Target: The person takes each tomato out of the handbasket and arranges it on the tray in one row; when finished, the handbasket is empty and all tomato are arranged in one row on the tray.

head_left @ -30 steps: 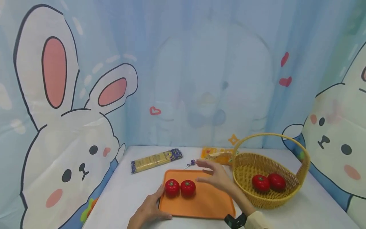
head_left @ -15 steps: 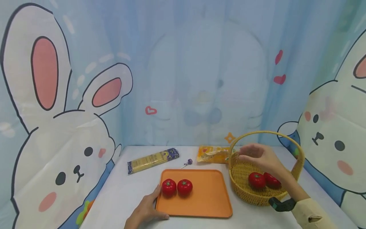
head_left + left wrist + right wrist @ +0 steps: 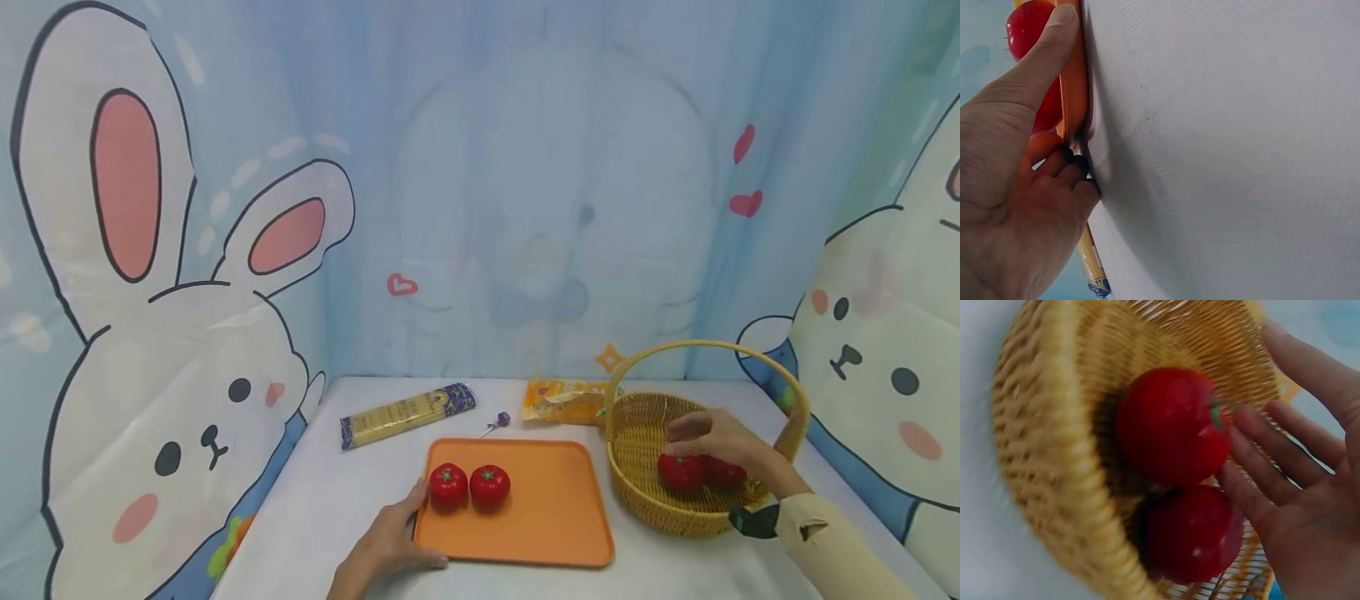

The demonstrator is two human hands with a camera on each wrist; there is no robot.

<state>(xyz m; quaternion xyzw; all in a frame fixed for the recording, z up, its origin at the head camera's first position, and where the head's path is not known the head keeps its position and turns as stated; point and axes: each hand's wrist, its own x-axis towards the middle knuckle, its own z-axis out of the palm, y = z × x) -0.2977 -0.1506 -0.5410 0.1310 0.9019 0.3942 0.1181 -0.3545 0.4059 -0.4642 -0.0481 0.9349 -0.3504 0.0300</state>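
Observation:
In the head view my left hand [image 3: 386, 542] holds the near left corner of an orange tray [image 3: 551, 500]. Its thumb lies along the front rim and its fingers are at the left side, as the left wrist view also shows. Two red tomatoes [image 3: 468, 487] sit side by side on the tray's left part. My right hand [image 3: 723, 442] is inside the yellow wicker basket [image 3: 637, 500], over two more tomatoes. In the right wrist view its fingers are spread beside the upper tomato [image 3: 1172, 428] and the lower tomato [image 3: 1194, 534], not wrapped round either.
Behind the tray lie a long yellow and blue packet [image 3: 408, 415], a purple lollipop [image 3: 501, 419] and an orange packet [image 3: 566, 402]. The basket's tall handle [image 3: 701, 343] arches above its opening. A rabbit-print curtain [image 3: 480, 208] hangs behind the white table.
My right hand has moved from above the tray rightward to the basket, then down toward the tomatoes in it. The left hand stays at the tray's corner.

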